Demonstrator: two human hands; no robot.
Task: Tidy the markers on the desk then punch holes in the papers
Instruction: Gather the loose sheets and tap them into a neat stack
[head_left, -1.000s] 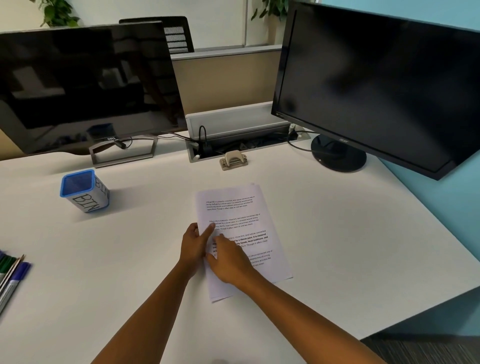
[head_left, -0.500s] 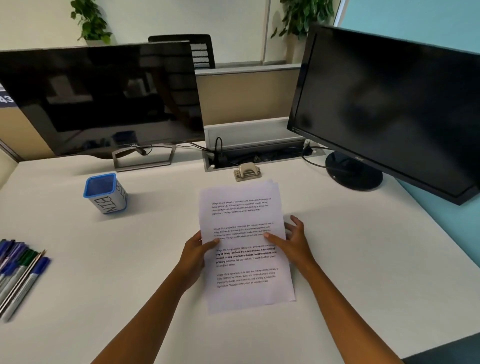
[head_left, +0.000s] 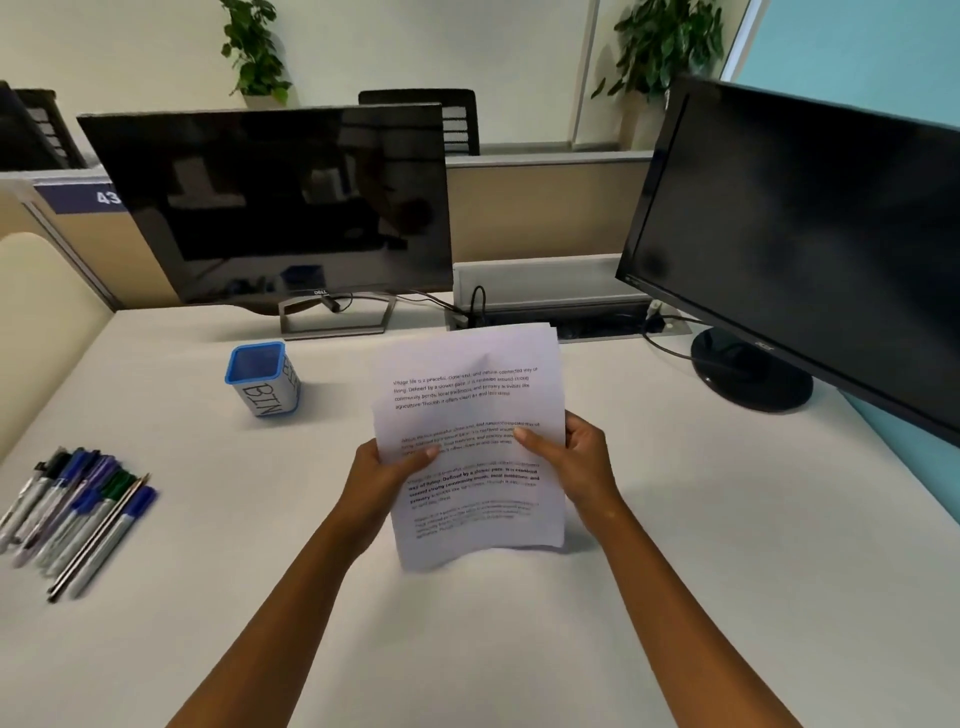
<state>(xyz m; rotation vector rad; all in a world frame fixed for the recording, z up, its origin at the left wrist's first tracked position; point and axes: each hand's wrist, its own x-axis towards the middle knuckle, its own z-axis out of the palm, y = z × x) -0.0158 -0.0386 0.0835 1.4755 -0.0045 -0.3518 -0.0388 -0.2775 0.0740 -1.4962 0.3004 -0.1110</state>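
A thin stack of printed white papers (head_left: 470, 395) is lifted off the desk and tilted up toward me at the centre. My left hand (head_left: 382, 475) grips its left edge with the thumb on the front. My right hand (head_left: 579, 462) grips the right edge the same way. Several markers (head_left: 72, 512) with blue, purple and green caps lie side by side at the desk's left edge. A blue-rimmed cup (head_left: 265, 376) labelled BIN stands behind them, left of the papers. The hole punch seen earlier is hidden behind the papers.
A white desk (head_left: 701, 545) carries two dark monitors, one at the back left (head_left: 291, 208) and one at the right (head_left: 810, 244) on a round base. A cable tray (head_left: 550, 291) with cords runs along the back between them.
The papers lay flat on the desk under both hands. My right hand moved to the right edge, and both hands have lifted the stack upright off the desk.
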